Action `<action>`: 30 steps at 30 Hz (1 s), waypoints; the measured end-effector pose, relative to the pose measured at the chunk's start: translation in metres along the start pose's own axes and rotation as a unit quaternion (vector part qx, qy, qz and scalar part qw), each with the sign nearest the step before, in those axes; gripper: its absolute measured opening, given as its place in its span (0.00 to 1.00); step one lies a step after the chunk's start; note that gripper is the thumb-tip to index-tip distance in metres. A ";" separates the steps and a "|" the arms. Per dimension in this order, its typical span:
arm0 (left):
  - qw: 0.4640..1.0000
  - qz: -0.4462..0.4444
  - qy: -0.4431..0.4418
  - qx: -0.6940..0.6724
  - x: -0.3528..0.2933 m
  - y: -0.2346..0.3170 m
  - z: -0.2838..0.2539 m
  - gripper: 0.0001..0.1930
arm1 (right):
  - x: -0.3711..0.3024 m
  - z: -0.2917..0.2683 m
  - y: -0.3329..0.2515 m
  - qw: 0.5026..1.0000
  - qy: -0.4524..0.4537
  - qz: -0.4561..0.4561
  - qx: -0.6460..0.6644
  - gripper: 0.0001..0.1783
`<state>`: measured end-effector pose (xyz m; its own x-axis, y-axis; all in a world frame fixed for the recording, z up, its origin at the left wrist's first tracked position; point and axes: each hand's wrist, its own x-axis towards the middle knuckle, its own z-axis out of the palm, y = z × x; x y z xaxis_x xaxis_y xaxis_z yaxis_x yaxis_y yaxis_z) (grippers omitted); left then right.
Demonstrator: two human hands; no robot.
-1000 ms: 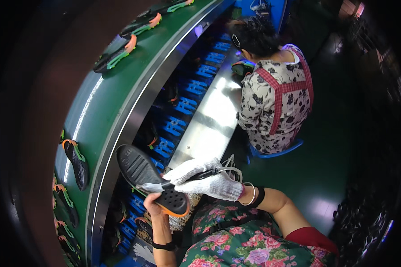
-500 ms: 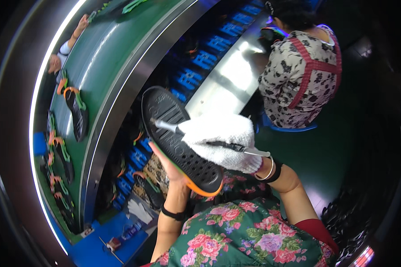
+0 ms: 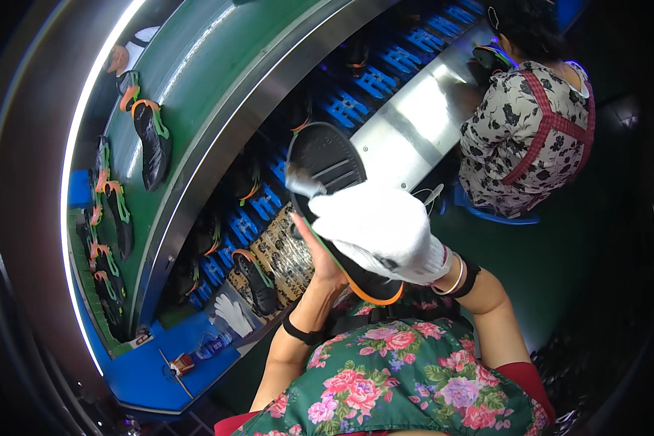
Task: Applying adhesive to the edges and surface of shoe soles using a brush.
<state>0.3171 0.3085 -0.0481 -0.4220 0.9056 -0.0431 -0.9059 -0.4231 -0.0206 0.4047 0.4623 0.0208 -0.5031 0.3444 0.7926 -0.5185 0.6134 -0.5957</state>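
My bare left hand holds a black shoe sole by its left edge, fingers mostly hidden beneath it. The sole is tilted, its recessed, ribbed face toward me, with an orange rim at the heel end. My right hand, in a white knitted glove, is closed over the middle of the sole. A slim brush sticks out past its fingers, the blurred tip at the sole's left edge. A thin pale piece shows behind the glove; what it belongs to, I cannot tell.
Left runs a green conveyor belt carrying several black-and-orange shoe parts. Below it are blue racks and a shoe part. White gloves lie by a blue table. Another person sits right of a metal bench.
The sole and both hands have shifted right and slightly up in the picture, as has the background. My gloved hand has turned, and the brush tip has moved toward the sole's left edge.
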 end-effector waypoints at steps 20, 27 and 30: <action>0.880 0.106 0.216 0.411 -0.002 0.028 -0.022 0.42 | -0.008 0.003 0.005 0.993 -0.024 0.063 0.096 0.15; 0.901 0.071 0.175 0.390 -0.006 0.039 -0.033 0.43 | -0.006 -0.001 0.004 0.998 0.000 0.058 0.017 0.15; 0.915 0.046 0.171 0.363 -0.006 0.047 -0.047 0.43 | -0.018 0.007 0.009 0.994 -0.051 0.053 0.083 0.15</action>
<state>0.2789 0.2822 -0.0959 -0.5737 0.7522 -0.3241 -0.7056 -0.2530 0.6619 0.4041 0.4569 -0.0002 -0.6248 0.3213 0.7116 -0.5616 0.4481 -0.6955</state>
